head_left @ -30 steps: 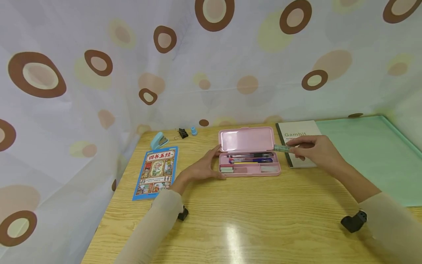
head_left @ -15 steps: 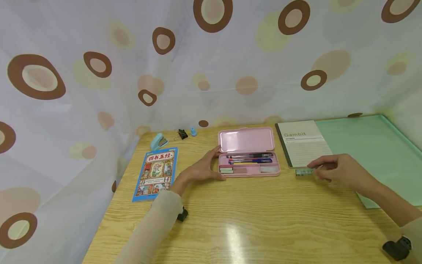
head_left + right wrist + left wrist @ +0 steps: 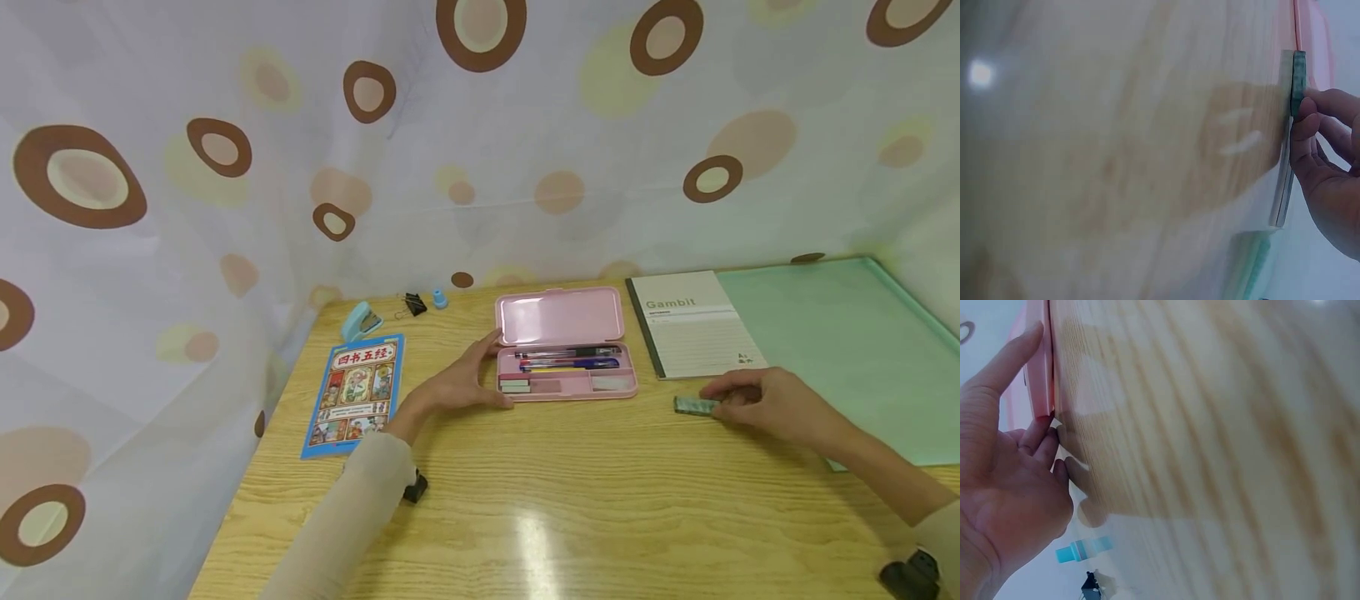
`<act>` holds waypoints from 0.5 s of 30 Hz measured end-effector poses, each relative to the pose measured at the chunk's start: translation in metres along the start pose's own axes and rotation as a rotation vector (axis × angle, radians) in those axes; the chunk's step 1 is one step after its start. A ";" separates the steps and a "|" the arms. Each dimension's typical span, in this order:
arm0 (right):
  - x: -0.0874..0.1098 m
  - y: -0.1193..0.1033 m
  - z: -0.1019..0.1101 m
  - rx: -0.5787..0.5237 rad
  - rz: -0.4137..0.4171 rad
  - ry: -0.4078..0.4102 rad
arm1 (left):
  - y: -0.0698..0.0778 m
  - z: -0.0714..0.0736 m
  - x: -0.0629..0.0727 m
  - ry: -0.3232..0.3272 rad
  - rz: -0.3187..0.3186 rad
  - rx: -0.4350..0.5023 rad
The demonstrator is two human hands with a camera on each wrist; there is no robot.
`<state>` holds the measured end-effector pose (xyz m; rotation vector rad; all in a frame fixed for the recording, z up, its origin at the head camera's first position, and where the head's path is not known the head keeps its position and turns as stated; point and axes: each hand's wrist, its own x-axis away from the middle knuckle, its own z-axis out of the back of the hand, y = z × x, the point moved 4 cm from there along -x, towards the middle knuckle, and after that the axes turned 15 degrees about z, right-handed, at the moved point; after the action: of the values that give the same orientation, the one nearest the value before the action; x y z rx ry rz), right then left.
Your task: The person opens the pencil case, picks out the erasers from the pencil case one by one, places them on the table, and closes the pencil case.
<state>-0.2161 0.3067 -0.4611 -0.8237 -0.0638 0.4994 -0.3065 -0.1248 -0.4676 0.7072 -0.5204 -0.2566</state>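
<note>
Near the white paper notebook [image 3: 697, 329]: a small green-patterned rectangular block [image 3: 694, 406], clamped in the right hand's grip [image 3: 780, 406].
Left hand [image 3: 456, 383], fingers apart, touches the open pink plastic pencil case [image 3: 559, 318]; a light pinch likely serves best.

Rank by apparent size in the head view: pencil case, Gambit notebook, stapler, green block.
1. Open pink pencil case
2. Gambit notebook
3. Light-blue stapler and green block: too close to rank, since the right hand covers part of the block.
</note>
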 end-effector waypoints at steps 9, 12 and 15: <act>-0.009 -0.006 0.007 -0.145 0.009 0.072 | 0.000 0.000 0.000 0.011 0.006 -0.018; -0.019 -0.014 0.007 -0.166 0.016 0.087 | -0.001 0.000 0.000 0.008 0.011 -0.014; -0.032 -0.023 0.003 -0.207 0.031 0.087 | -0.001 0.000 0.000 0.006 0.011 -0.007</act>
<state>-0.2354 0.2814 -0.4382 -1.0498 -0.0230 0.4908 -0.3068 -0.1251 -0.4682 0.6982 -0.5172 -0.2458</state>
